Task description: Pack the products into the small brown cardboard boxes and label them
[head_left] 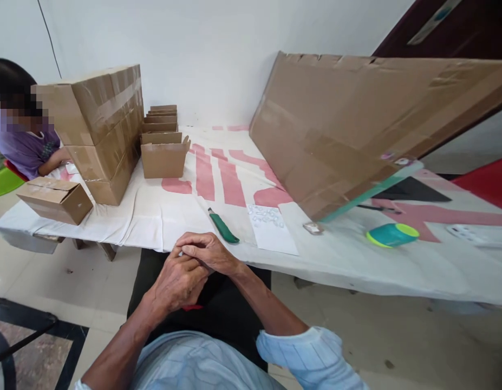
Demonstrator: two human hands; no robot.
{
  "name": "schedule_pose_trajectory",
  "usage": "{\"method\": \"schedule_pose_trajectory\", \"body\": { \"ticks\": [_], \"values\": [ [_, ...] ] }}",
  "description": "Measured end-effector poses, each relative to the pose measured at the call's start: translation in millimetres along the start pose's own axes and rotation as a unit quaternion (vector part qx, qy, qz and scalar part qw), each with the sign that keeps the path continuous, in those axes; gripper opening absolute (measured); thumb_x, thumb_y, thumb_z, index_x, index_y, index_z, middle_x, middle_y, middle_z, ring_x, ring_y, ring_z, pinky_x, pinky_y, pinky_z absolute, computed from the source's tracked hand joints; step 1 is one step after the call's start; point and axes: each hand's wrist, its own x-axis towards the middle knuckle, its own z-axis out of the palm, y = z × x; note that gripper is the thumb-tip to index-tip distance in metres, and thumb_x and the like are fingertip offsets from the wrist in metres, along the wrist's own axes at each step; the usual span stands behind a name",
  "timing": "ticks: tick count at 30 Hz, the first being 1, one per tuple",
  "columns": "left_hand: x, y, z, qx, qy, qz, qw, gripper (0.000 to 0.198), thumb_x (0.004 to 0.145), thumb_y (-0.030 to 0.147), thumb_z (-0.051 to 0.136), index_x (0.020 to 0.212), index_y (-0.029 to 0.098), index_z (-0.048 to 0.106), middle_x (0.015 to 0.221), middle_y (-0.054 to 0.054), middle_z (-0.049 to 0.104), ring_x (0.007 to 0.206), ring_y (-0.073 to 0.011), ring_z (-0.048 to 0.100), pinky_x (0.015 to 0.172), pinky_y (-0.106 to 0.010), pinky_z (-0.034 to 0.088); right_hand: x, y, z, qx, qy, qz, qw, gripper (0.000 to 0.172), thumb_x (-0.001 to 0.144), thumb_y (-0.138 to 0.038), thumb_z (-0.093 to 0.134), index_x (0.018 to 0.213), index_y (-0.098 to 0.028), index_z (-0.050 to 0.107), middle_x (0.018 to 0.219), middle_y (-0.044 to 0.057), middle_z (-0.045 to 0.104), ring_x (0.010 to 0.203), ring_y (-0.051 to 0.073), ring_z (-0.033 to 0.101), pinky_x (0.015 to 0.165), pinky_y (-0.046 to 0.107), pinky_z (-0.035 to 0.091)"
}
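Observation:
My left hand (180, 281) and my right hand (212, 253) are closed together over my lap, by the table's front edge. The right hand's fingers rest over the left hand's thumb side. Whatever lies between them, if anything, is hidden. Just beyond the right hand, a green-handled knife (224, 226) lies on the table. To its right is a sheet of white paper (275, 237) bearing several small clear pieces (267, 215). A bit of red (193, 307) shows on my lap beneath the hands.
Taped cardboard boxes (108, 130) are stacked at left, near a smaller box (56, 199). Narrow open cartons (164, 160) stand in a row. A large cardboard panel (356, 119) leans at right, behind a teal-and-lime object (392, 234). Another person (25, 141) sits far left.

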Motion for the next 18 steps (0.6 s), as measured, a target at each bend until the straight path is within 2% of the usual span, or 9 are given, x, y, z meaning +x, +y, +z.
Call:
{"method": "schedule_pose_trajectory", "body": {
  "ticks": [4, 9, 18],
  "values": [
    [3, 6, -18.3, -0.119, -0.01, -0.009, 0.993, 0.012, 0.1, 0.022, 0.065, 0.1, 0.019, 0.077, 0.089, -0.005, 0.082, 0.085, -0.0204, 0.077, 0.107, -0.043, 0.05, -9, -16, -4, -0.028, -0.003, -0.035, 0.999, 0.02, 0.098, -0.033, 0.072, 0.103, -0.02, 0.085, 0.107, 0.009, 0.082, 0.1, 0.021, 0.076, 0.093, 0.035, 0.061],
    [11, 15, -37.4, -0.266, 0.013, -0.024, 0.964, 0.01, 0.096, 0.024, 0.073, 0.101, 0.019, 0.079, 0.093, -0.006, 0.086, 0.086, -0.0211, 0.081, 0.109, -0.043, 0.052, -18, -33, -2, -0.052, 0.004, -0.056, 0.997, 0.024, 0.101, -0.039, 0.07, 0.105, -0.02, 0.086, 0.107, 0.009, 0.082, 0.099, 0.022, 0.076, 0.093, 0.036, 0.062],
    [22, 18, -51.0, -0.416, 0.044, -0.054, 0.907, 0.01, 0.094, 0.024, 0.078, 0.099, 0.017, 0.084, 0.089, -0.009, 0.086, 0.086, -0.0235, 0.083, 0.093, -0.037, 0.063, -24, -36, 4, -0.045, -0.003, -0.032, 0.998, 0.035, 0.105, -0.047, 0.062, 0.116, -0.019, 0.081, 0.11, 0.01, 0.083, 0.103, 0.023, 0.076, 0.098, 0.038, 0.06]
  ]
}}
